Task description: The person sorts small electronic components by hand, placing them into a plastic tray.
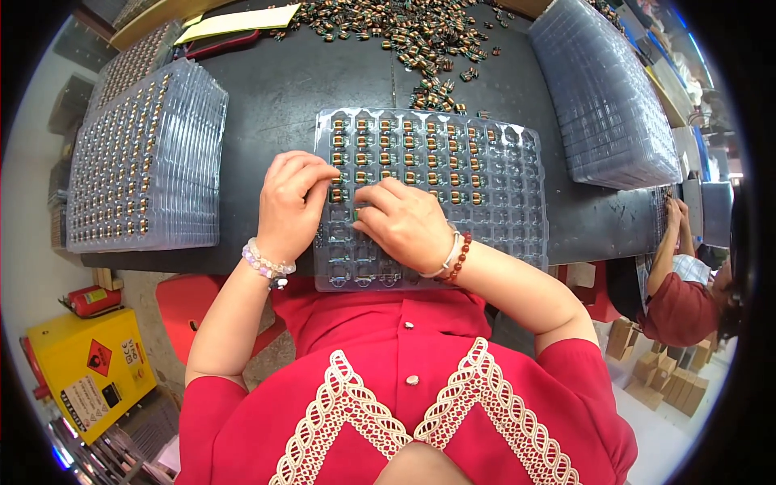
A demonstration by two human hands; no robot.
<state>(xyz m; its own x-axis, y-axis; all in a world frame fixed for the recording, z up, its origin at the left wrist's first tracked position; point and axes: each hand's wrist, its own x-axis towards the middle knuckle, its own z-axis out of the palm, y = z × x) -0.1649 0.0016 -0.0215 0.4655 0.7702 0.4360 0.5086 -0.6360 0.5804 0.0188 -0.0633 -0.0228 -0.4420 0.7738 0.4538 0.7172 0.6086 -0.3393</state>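
Observation:
A clear plastic blister tray (517, 210) lies in front of me, its upper rows filled with small copper-wound coils (408, 141). Over the tray's left edge, my left hand (291, 198) is closed in a pinch beside the leftmost column. A coil sits right at those fingertips, but whether they grip it is hidden. My right hand (408, 226) reaches across the middle of the tray, thumb and fingers pinched together. A coil with a green edge (356, 216) shows at its fingertips, just above the pockets. Lower pockets (364, 271) and those at the right hold no coils.
Loose coils (404, 32) are heaped on the black table (271, 97) beyond the tray. Filled trays (145, 162) are stacked at the left, nested clear trays (606, 97) at the right. A yellow sheet (238, 24) lies at the far left. Another person (683, 299) sits at the right.

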